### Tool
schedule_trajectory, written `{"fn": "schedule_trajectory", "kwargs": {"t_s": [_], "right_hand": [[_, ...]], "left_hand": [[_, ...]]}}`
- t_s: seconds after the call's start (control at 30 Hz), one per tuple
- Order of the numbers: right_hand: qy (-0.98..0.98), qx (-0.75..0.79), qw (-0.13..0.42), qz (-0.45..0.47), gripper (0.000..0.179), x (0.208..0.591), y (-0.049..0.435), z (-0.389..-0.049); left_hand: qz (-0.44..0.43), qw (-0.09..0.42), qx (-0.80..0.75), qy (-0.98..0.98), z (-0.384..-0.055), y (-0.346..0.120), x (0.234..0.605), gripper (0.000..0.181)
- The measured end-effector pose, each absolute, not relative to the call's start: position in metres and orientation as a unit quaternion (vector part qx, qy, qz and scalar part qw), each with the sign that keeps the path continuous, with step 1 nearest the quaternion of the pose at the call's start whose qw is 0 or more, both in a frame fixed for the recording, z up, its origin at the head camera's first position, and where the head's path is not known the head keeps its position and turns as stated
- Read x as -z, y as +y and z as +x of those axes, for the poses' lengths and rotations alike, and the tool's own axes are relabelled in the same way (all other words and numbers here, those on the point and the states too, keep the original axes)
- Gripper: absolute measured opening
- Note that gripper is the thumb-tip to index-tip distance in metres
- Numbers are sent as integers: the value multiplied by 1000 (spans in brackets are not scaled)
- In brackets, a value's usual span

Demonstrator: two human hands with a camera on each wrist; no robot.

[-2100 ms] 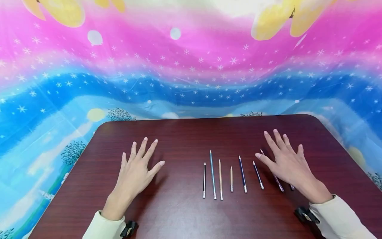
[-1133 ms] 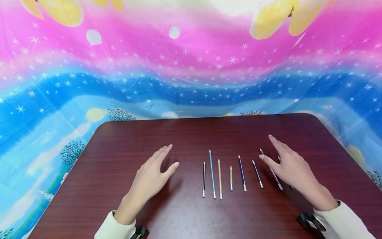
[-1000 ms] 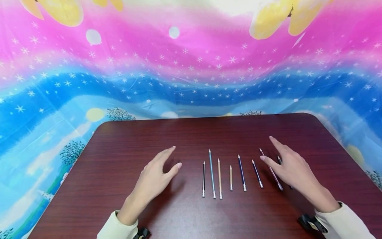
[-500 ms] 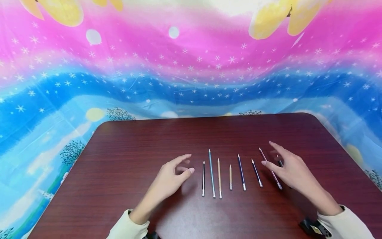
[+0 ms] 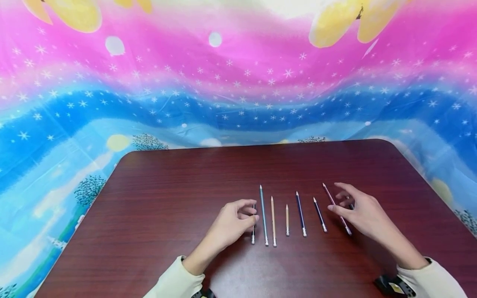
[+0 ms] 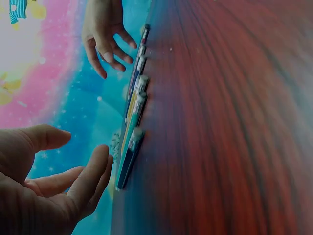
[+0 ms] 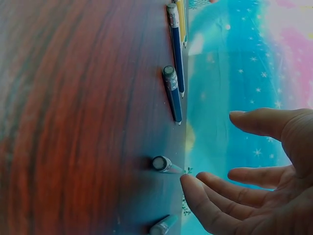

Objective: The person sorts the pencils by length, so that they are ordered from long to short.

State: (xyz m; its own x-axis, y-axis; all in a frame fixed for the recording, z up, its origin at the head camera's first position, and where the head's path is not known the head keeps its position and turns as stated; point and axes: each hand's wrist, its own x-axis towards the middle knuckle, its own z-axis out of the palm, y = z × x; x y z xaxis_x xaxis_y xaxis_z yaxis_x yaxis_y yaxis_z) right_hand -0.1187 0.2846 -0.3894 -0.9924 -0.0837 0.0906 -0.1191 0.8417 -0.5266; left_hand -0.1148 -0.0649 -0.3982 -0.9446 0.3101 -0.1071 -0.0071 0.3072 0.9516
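Several pencils lie in a spread row on the dark wood table, tips pointing away. My left hand hovers over the black pencil at the row's left end, covering its middle in the head view. In the left wrist view its thumb and bent fingers stand apart with nothing between them. My right hand is at the row's right end, its thumb overlapping the long pinkish pencil. Beneath its fingers, a dark pencil is mostly hidden. The right wrist view shows thumb and fingers parted, holding nothing.
Between the hands lie a teal pencil, a long plain wood pencil, a short wood one, a long dark blue one and a short dark blue one. A printed cloth hangs behind the table.
My left hand has moved right to the black pencil, its fingers bending from a wide spread. The right hand has turned, drawn slightly nearer and bent its fingers. The pencils stay put.
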Motion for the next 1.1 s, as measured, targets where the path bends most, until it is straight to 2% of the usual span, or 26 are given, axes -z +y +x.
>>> {"fn": "schedule_trajectory", "kwargs": {"t_s": [0.1,0.57,0.83,1.1], "right_hand": [[-959,-278,24,50,67,390,287,-119],[-949,-312,8,42,56,394,294,-118],[-947,-319,-16,36,54,394,296,-118],[-948,-313,-9,46,51,397,297,-118]], "left_hand": [[80,154,-613,771,-115,-59,400,46],[44,170,-643,745,-119,-49,401,44],[52,165,-631,756,-121,-47,403,45],[56,145,-601,784,-121,-42,404,40]]}}
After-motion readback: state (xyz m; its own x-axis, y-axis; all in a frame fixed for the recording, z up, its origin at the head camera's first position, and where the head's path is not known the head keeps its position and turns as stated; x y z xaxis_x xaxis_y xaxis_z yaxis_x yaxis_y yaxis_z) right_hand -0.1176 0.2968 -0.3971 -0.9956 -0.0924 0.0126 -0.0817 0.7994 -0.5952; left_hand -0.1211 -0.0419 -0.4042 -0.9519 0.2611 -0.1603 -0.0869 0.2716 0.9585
